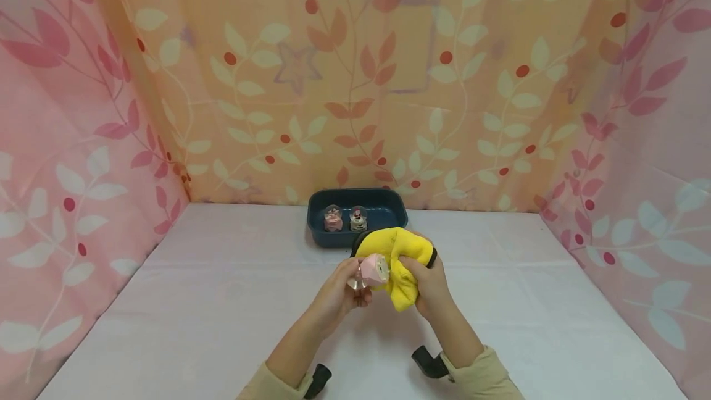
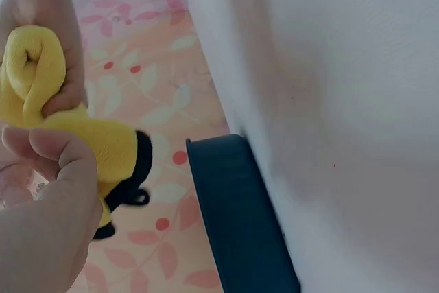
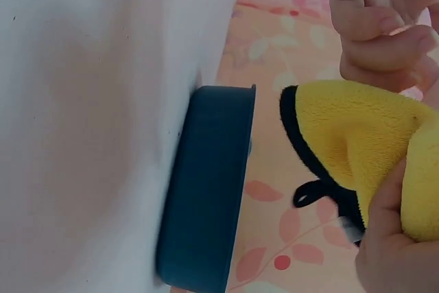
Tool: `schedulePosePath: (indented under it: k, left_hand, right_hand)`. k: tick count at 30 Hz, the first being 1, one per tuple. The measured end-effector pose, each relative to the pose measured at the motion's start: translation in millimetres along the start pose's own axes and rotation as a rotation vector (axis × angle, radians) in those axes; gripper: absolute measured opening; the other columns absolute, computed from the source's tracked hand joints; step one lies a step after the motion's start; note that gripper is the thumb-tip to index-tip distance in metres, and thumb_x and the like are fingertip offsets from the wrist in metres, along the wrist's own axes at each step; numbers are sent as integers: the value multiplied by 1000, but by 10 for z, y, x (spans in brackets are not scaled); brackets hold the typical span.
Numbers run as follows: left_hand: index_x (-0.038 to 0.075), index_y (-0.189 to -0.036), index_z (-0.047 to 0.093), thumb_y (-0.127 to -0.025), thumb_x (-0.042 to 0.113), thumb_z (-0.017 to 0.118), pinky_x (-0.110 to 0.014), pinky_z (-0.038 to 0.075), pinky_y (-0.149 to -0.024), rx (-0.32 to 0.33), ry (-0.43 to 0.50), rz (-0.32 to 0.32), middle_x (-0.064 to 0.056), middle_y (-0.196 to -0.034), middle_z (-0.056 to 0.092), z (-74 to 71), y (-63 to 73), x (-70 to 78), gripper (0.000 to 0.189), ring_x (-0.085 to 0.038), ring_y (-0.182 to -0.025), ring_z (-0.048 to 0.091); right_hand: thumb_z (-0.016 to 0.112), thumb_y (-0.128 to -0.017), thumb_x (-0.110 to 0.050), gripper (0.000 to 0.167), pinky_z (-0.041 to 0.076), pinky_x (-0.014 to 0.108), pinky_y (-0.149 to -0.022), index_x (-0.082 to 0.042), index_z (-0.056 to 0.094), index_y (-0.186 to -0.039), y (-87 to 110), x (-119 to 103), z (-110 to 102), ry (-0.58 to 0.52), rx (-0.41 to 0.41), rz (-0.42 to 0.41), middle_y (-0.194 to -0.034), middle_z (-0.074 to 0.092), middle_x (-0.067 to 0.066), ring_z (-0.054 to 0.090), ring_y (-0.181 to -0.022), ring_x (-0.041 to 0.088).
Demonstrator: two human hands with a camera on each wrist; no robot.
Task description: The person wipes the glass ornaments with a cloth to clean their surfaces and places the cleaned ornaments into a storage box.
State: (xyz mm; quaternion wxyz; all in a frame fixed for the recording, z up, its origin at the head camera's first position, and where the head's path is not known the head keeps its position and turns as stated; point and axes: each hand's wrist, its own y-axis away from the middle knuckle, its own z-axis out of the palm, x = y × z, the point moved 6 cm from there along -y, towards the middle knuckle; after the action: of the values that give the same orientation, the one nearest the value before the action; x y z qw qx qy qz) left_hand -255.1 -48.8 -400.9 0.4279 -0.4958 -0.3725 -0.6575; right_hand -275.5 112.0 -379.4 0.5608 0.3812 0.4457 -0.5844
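Observation:
In the head view my left hand (image 1: 335, 292) holds a small snow globe (image 1: 374, 269) with a pink base, tipped so its underside faces right and its clear dome points down-left. My right hand (image 1: 432, 283) grips a bunched yellow cloth (image 1: 395, 245) with black edging, right beside the globe's base. Whether cloth and base touch, I cannot tell. In the left wrist view the fingers largely hide the globe. The right wrist view shows the cloth (image 3: 357, 128) folded in the right hand, a black loop hanging from its edge.
Behind the hands stands a dark blue tray (image 1: 383, 204) holding two small snow globes, one pink (image 1: 333, 220) and one white-based (image 1: 358, 220). A white cloth covers the table (image 1: 222, 276). Patterned curtains (image 1: 355, 79) close off the back and both sides.

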Motion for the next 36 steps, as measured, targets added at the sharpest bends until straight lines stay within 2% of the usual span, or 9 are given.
schedulePosePath:
  k: [3, 10, 14, 19, 26, 28, 33, 36]
  left_hand:
    - [4, -140, 31, -103, 42, 41, -26, 44, -74, 23, 31, 14, -13, -117, 39, -31, -8, 26, 54, -15, -74, 48]
    - [4, -137, 26, -101, 24, 43, -25, 39, -73, -10, 142, 17, -12, -120, 37, 30, -22, 61, 45, -14, -75, 43]
    - [7, -135, 24, -104, 29, 42, -25, 38, -74, -1, 169, 9, -11, -115, 37, 37, -24, 35, 43, -16, -81, 42]
    - [6, -136, 23, -104, 37, 41, -26, 37, -73, 28, 167, 10, -11, -114, 38, 8, -41, -4, 48, -17, -83, 42]
    - [7, -139, 21, -104, 29, 43, -27, 35, -75, 98, 218, 29, -13, -135, 25, -61, -68, 4, 47, -20, -92, 42]
    - [5, -139, 22, -103, 26, 44, -28, 35, -75, 108, 229, 43, -12, -138, 23, -70, -71, 20, 47, -21, -94, 42]
    - [4, -133, 26, -99, 22, 47, -28, 37, -78, 100, 238, 37, -14, -133, 30, -33, -63, 13, 44, -21, -98, 43]
    - [5, -134, 25, -101, 30, 46, -27, 37, -78, 95, 193, 12, -15, -130, 32, -11, -71, -11, 46, -21, -97, 43]
  right_hand:
    - [56, -87, 1, 41, 52, 29, -76, -11, 46, -125, -2, 14, -16, -49, -3, 49, -102, 53, 5, 56, -87, 16]
    - [57, -86, -1, 51, 51, 29, -80, -10, 37, -132, 4, 49, 119, -9, -156, 105, -107, 51, 7, 54, -92, 19]
    - [57, -83, 5, 59, 51, 29, -80, -10, 36, -136, 1, 71, 118, 22, -139, 89, -109, 49, 8, 53, -93, 20]
    - [58, -81, 9, 64, 50, 29, -81, -8, 36, -138, -7, 90, 92, 63, -101, 72, -111, 47, 10, 52, -95, 20]
    - [56, -85, 4, 58, 51, 30, -82, -9, 35, -137, -4, 115, 7, 9, -22, 136, -113, 47, 9, 53, -96, 20]
    - [56, -87, 2, 56, 51, 30, -83, -8, 35, -137, -6, 107, 18, -6, -40, 141, -112, 47, 9, 53, -96, 20]
    - [58, -87, 1, 62, 50, 31, -84, -9, 31, -141, -9, 90, 116, 11, -142, 133, -114, 47, 10, 52, -98, 21]
    - [60, -85, 2, 66, 50, 31, -83, -10, 30, -143, 0, 81, 153, 41, -165, 111, -114, 47, 10, 52, -97, 21]
